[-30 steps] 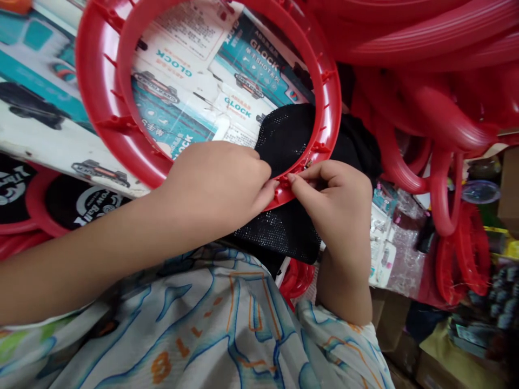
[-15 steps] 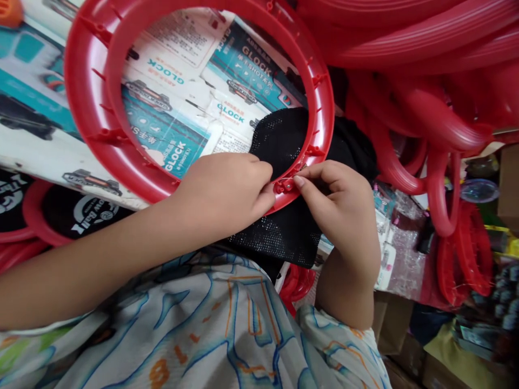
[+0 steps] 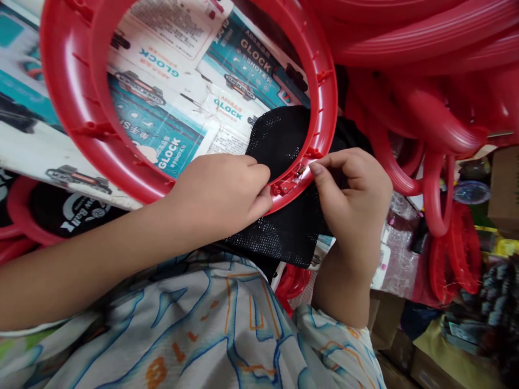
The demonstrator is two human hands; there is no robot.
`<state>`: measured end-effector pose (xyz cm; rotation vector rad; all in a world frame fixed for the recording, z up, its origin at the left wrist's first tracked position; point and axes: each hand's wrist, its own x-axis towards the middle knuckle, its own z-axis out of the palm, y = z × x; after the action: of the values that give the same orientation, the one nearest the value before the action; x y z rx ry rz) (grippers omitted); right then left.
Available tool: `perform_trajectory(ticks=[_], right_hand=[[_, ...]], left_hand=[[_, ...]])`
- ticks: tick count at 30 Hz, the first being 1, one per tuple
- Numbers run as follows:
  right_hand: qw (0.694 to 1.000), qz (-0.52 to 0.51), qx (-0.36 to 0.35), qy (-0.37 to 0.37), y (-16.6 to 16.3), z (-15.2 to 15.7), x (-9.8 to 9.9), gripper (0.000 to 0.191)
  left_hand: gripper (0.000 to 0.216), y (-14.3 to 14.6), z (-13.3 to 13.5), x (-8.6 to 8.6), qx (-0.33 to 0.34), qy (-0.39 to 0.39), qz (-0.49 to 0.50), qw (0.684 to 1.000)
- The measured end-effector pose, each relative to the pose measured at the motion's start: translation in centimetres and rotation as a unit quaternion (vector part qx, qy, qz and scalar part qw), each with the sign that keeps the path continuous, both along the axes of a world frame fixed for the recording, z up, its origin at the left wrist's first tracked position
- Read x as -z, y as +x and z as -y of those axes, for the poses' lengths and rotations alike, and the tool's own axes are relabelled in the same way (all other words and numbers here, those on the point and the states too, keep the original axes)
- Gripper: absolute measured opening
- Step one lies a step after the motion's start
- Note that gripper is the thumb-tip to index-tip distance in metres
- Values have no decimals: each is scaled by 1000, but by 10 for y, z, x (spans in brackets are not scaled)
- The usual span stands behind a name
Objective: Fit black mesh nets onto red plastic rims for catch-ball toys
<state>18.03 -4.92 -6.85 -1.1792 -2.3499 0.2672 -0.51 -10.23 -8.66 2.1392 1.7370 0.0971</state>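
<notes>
A red plastic ring (image 3: 77, 127) with small ribs and posts inside its channel lies tilted across the bench. Its near rim is gripped by my left hand (image 3: 227, 194), fingers curled over it. My right hand (image 3: 352, 200) is at the near right of the rim, thumb and forefinger pinched together; what sits between the tips is too small to make out. In the channel between both hands, a thin wire (image 3: 288, 187) loops beside a small metallic piece (image 3: 299, 172). Black mesh fabric (image 3: 279, 237) lies under this part of the ring.
Printed cardboard (image 3: 190, 102) covers the bench beneath the ring. Large red rings (image 3: 405, 38) are piled at the upper right, with smaller red hoops (image 3: 454, 254) below. Black discs with red rims (image 3: 36, 210) sit at the left. A cardboard box (image 3: 505, 189) stands far right.
The ring's far left side has shifted left and toward the upper edge. My right hand has moved slightly right and up, away from the wire; my left hand keeps its grip.
</notes>
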Motion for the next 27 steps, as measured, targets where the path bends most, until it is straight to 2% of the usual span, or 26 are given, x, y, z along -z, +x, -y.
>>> perform_trajectory(ticks=[3,6,8,13,16,19,27], right_hand=[[998,-9,-54,-40,1,1,-4,8],[994,29,-69,-74,1,3,-7,3],[992,60,-78,-79,2,4,-7,2],[982,112,-137,-69,2,7,-6,12],[979,143,-139,-44,0,10,-6,14],[983,132,-128,-26,-3,10,-5,13],[983,113,-114,-85,-12,4,-2,13]], left_hand=[[39,1,1,1,-8,17,-14,1000],[43,0,2,2,-4,40,-27,999],[44,-3,2,2,7,47,-34,998],[43,-13,2,-1,36,26,-51,998],[39,-17,1,-3,57,14,-46,997],[38,-18,0,-3,72,18,-42,996],[30,-19,3,-5,94,27,-19,995]])
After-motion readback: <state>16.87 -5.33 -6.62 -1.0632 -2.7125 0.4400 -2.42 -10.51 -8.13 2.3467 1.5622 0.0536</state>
